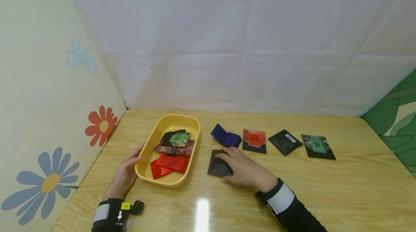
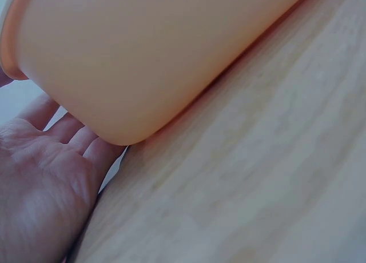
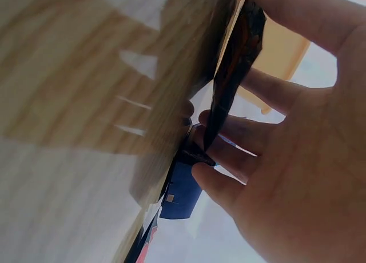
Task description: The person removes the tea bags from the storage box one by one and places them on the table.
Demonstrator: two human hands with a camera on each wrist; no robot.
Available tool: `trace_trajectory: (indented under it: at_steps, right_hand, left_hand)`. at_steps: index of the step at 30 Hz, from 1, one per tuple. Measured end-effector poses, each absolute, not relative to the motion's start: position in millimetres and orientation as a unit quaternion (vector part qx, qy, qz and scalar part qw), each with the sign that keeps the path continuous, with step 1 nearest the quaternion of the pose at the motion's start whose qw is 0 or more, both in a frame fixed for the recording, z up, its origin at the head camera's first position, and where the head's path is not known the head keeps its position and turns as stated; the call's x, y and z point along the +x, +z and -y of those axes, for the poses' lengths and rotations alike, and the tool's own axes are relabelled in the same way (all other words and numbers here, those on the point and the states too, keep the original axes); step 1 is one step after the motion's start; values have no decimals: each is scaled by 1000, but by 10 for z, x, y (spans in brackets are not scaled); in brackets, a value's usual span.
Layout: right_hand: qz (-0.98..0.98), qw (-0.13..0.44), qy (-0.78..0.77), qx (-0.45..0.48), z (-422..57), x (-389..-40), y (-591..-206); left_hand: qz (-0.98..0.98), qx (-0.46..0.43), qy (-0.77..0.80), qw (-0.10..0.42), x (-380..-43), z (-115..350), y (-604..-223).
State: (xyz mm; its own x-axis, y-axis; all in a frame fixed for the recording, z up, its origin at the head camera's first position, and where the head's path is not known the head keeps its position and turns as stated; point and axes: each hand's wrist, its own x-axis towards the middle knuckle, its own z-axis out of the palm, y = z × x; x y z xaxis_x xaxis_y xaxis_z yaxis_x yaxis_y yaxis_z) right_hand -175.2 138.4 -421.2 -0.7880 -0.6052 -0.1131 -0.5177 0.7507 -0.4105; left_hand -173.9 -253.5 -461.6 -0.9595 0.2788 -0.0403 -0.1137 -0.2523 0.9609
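A yellow plastic tray [image 1: 141, 169] stands at the left of the table, holding red packets [image 1: 173, 162] and dark ones, one with a green label [image 1: 180, 139]. My left hand [image 1: 126, 172] grips its left side, thumb at the rim and fingers against the outer wall, as the left wrist view shows. My right hand [image 1: 243, 167] holds a flat black packet [image 1: 215, 165] to the right of the tray. In the right wrist view this packet [image 3: 234, 63] is tilted, one edge up off the table, between thumb and fingers.
Right of the tray lie a folded dark blue packet [image 1: 227, 138], a red and black packet [image 1: 254, 140], a black packet with a white label [image 1: 285, 142] and a black packet with a green label [image 1: 318, 147]. A white sheet [image 1: 227, 44] hangs behind the wooden table [image 1: 357, 181].
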Motion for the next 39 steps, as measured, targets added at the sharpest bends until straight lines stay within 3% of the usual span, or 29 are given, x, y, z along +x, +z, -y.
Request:
trace_trajectory:
  at_steps: [26,39]
  right_hand:
    - [-937,127,-163,-281,-1349,-1708,-4144]
    - [-925,35,-204,-319,-1311,-1724,-4048]
  left_hand:
    - [-605,62,784,119,-1755,2537,-4649]
    - [-602,73,786,120,-1774,2552,-4670]
